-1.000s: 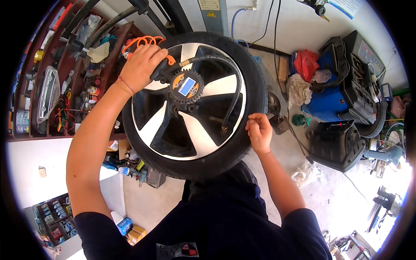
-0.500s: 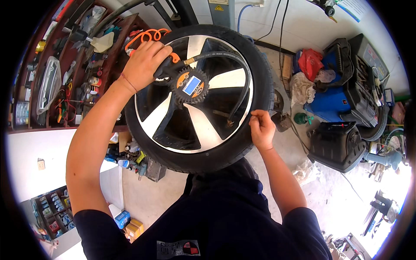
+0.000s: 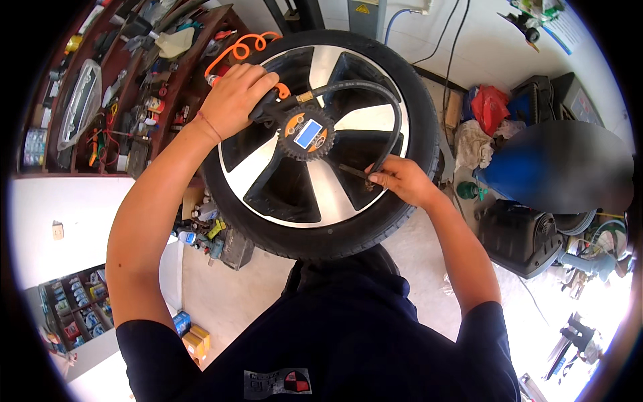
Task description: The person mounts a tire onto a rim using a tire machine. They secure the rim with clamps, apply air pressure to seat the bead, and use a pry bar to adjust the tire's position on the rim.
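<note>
We are inspecting a wheel point(image 3: 423, 127), face up, directly in front of the person; its blk tyre is surrounding a silver-spoked rim point(image 3: 320, 184). L hand point(image 3: 234, 99) is sitting over the wheel's upper-L edge; its fingers are curling round the blk handle point(image 3: 263, 107) of an inflator, approx. fully closed on it. The inflator's round gauge point(image 3: 307, 136), w/ ribbed blk edge, orange face & pale-blue screen, is lying over the wheel's centre. An orange coiled hose point(image 3: 238, 50) is running off past the wheel's upper-L side. A blk hose point(image 3: 395, 124) is leaving a brass fitting point(image 3: 306, 98) next to the gauge & arching over the wheel's R half.

R hand point(image 3: 404, 181) is reaching in over the wheel's lower-R edge; thumb & fingers are pinching the blk hose near its lower end, w/ little gap. We are not able to tell whether that end is joined to anything.

Surroundings: dk-red shelving point(image 3: 175, 100) w/ asstd tools is standing L of the wheel; a grey post point(image 3: 366, 21) is rising beyond it. R of the wheel we are noting a red bag point(image 3: 490, 108), a green item point(image 3: 469, 190) & a blk case point(image 3: 521, 236); one patch there is showing blurred, contents unclear.
</note>
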`<action>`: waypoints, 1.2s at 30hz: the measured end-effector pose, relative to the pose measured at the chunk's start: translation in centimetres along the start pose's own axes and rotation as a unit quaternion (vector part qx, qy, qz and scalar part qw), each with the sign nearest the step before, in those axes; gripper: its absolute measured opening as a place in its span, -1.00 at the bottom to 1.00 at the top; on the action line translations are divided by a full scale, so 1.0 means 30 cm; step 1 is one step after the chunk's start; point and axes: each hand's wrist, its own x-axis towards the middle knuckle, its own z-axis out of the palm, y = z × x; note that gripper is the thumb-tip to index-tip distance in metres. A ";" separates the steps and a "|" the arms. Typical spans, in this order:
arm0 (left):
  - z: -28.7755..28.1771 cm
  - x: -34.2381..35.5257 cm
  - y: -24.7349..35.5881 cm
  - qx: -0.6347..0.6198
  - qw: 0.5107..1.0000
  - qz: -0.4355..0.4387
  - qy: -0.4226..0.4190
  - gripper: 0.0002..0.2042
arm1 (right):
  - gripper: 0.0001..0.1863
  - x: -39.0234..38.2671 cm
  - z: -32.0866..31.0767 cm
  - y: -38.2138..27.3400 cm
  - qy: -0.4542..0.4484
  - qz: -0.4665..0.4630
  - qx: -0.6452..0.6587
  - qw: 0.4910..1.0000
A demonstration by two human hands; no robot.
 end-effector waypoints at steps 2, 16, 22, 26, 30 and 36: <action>0.008 -0.023 -0.003 -0.007 1.000 -0.004 -0.008 -0.52 | -0.68 0.013 -0.003 -0.016 -0.024 0.024 -0.042 0.999; 0.089 -0.138 -0.023 -0.013 1.000 -0.015 0.010 -0.47 | -0.75 0.043 0.050 -0.075 -0.061 -0.013 -0.188 0.980; 0.083 -0.134 -0.028 -0.011 1.000 -0.027 0.001 -0.46 | -0.75 0.041 0.063 -0.087 -0.048 0.025 -0.204 0.977; 0.081 -0.147 -0.030 -0.004 0.999 -0.035 -0.005 -0.45 | -0.76 0.028 0.081 -0.067 -0.017 0.025 -0.203 0.979; 0.080 -0.155 -0.025 -0.007 0.999 -0.038 -0.003 -0.46 | -0.78 0.022 0.095 -0.062 -0.004 0.016 -0.212 0.977; 0.074 -0.143 -0.021 0.006 0.999 -0.035 -0.014 -0.46 | -0.76 0.004 0.113 -0.065 0.029 0.020 -0.224 0.974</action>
